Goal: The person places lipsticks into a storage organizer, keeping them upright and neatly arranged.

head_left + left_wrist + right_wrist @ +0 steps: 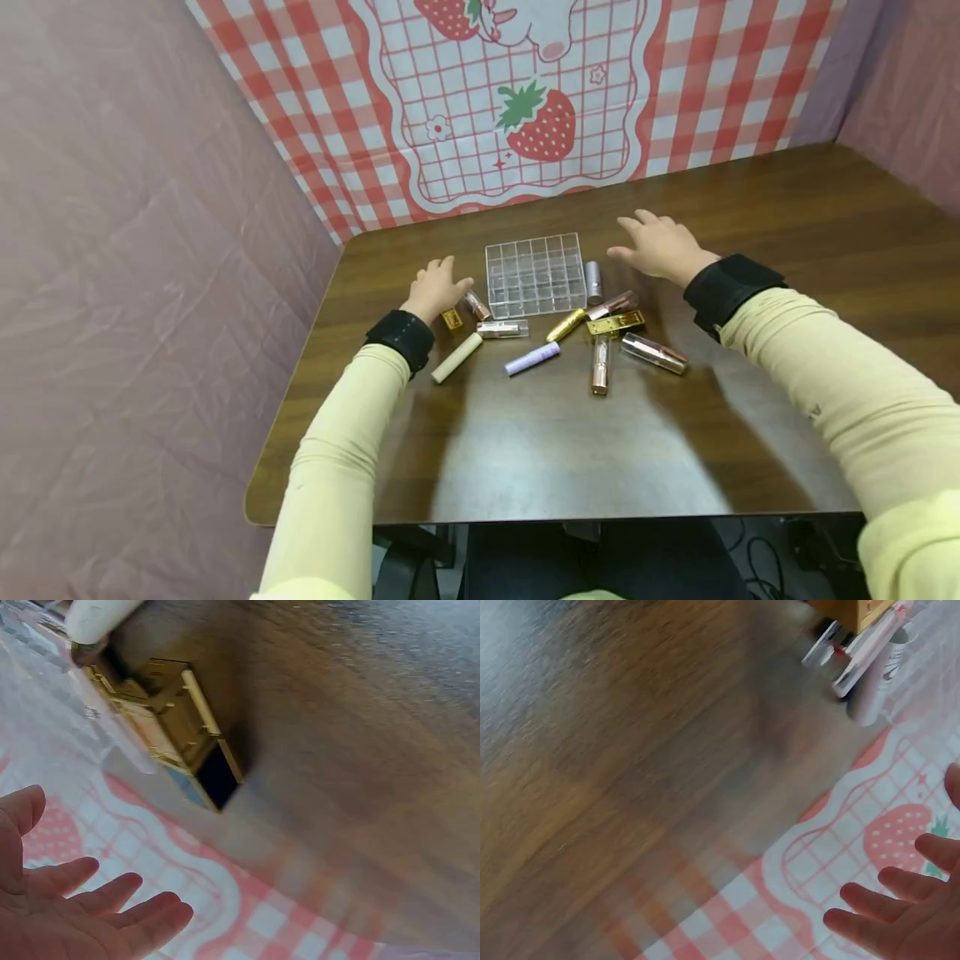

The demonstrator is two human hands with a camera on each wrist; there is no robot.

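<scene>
My left hand point(435, 290) is held over the table with fingers spread, holding nothing. Nearest to it are a gold lipstick tube point(452, 319) and a rose-gold tube point(477, 306). In the left wrist view the gold tube point(184, 724) is angular with a dark end. My right hand point(663, 247), fingers apart, holds nothing to the right of a silver tube point(594, 283). Between the hands lies a clear divided organizer point(534, 273). In front of it are a gold bullet-shaped tube point(566, 325), a lilac tube point(532, 359) and a cream tube point(457, 357).
More tubes lie at the organizer's right front: a gold rectangular one point(616, 323) touching others, a rose-gold one point(600, 365) and a clear-capped one point(654, 353). Behind the brown table point(787, 225) hangs a checked strawberry cloth point(450, 158).
</scene>
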